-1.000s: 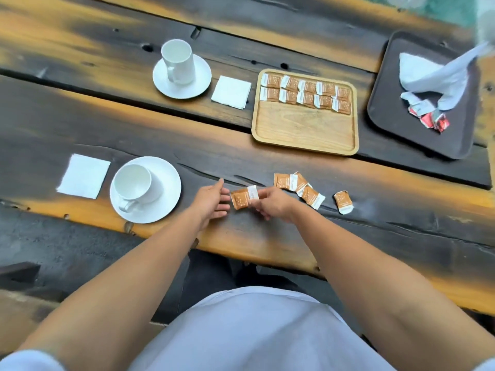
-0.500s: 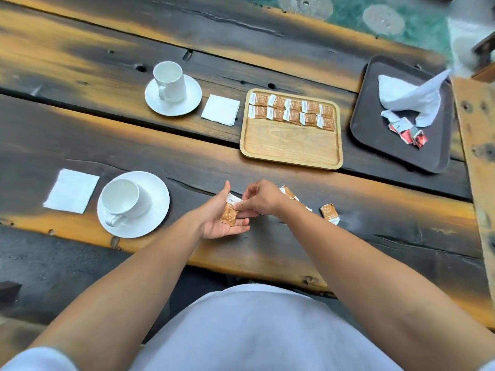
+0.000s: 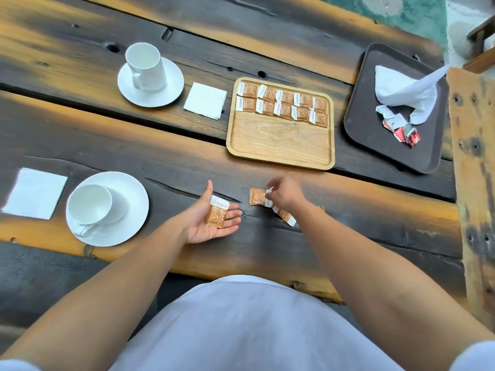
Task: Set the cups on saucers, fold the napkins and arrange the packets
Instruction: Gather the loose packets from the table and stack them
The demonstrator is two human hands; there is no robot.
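A dark, scorched plank counter (image 3: 160, 145) with amber streaks is filling the view, with teal flooring showing beyond its far edge. The left hand (image 3: 207, 218) is lying palm up with its grip released, and a small orange-and-white paper packet (image 3: 217, 215) is resting flat across the open fingers. Just beside it to the right, the right hand (image 3: 284, 193) is pinching the white end of a second orange packet (image 3: 257, 196) that is lying on the counter; more orange packets (image 3: 286, 217) are lying partly hidden under that wrist. Left of the open palm, a white ceramic cup (image 3: 89, 206) is sitting on a round white saucer (image 3: 131, 194), and a folded white napkin (image 3: 34, 193) is lying beside the saucer's far left side. Beyond the hands, a square pale wooden tray (image 3: 281, 143) is holding two rows of orange packets (image 3: 282, 104) along its far edge. Left of that tray, another folded white napkin (image 3: 205, 100) is lying next to a second white cup (image 3: 146, 66) on its saucer (image 3: 171, 84). Far to the right, a dark brown tray (image 3: 375, 140) is carrying crumpled white napkins (image 3: 401, 89) and red-and-white packets (image 3: 401, 131).
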